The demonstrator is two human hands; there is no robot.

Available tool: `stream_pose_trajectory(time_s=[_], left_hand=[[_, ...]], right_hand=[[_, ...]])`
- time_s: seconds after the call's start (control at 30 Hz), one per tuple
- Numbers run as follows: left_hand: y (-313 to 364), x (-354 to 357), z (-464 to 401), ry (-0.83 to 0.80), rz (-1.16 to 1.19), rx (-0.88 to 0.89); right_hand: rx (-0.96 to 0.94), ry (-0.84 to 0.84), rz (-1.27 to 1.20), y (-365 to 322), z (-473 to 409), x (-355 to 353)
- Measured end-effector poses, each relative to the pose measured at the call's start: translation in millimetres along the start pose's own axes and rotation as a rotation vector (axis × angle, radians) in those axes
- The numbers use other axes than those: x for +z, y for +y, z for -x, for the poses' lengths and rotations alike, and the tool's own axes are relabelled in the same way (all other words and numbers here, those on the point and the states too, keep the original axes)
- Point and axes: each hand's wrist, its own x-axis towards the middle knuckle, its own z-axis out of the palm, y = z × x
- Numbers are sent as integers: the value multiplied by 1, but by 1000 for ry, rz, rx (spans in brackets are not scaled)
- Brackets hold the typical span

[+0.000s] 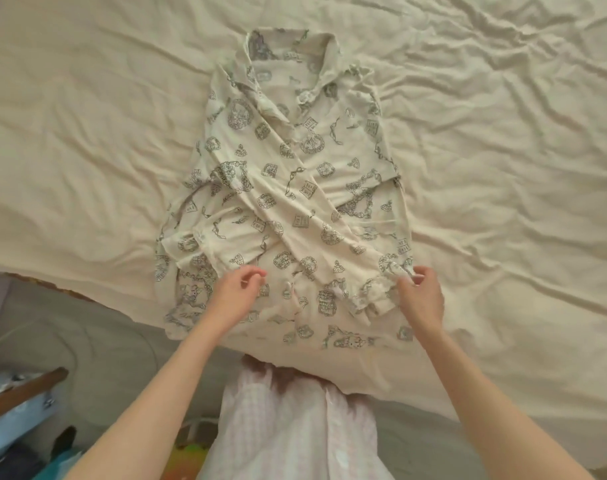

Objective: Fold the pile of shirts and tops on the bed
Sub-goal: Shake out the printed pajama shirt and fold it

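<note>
Shirt (288,188) cuff apparently between right fingers (407,280)

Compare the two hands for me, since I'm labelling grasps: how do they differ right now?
The right hand pinches the lacy cuff of the printed shirt; the left hand hovers loosely curled, holding nothing. The right sits at the shirt's edge, the left nearer its middle. Both are bare, near the hem.

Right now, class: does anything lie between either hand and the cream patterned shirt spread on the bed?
Nothing visible does. The left hand hovers directly over the cream patterned shirt near its lower half, and the right hand already pinches the cuff of a folded-over sleeve.
</note>
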Motion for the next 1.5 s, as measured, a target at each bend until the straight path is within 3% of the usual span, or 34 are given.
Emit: stream_pose_trajectory(time_s=[0.13, 0.27, 0.37, 0.47, 0.57, 0.67, 0.8, 0.97, 1.23, 1.33, 1.4, 1.5], left_hand=[[9, -49, -39, 230, 492, -198], [13, -96, -98, 291, 1049, -497], [17, -106, -128, 126, 1127, -595], [28, -103, -145, -63, 1215, -636], [28, -103, -163, -10, 1421, -725], [25, -107, -171, 1, 1576, -786], [20, -116, -166, -35, 1708, -754], [2, -132, -171, 104, 1878, -707], [-17, -151, -189, 235, 1814, -633], [-27, -148, -180, 203, 1700, -602], [-35, -149, -174, 273, 1458, -572], [-54, -152, -162, 469, 827, -435]], right_hand=[[-309, -8, 197, -73, -10, 21], [-520, -194, 211, -176, -15, 74], [-626, -301, 257, -241, -24, 121], [-725, -297, 380, -285, -44, 164], [-690, -221, 508, -311, -67, 196], [-523, -183, 485, -325, -85, 217], [-373, -340, 201, -345, -81, 219], [-376, -488, 16, -388, -70, 227], [-524, -353, 110, -412, -67, 261], [-737, -244, 255, -395, -60, 263], [-916, -152, 402, -368, -49, 260], [-1054, -124, 580, -307, -30, 255]])
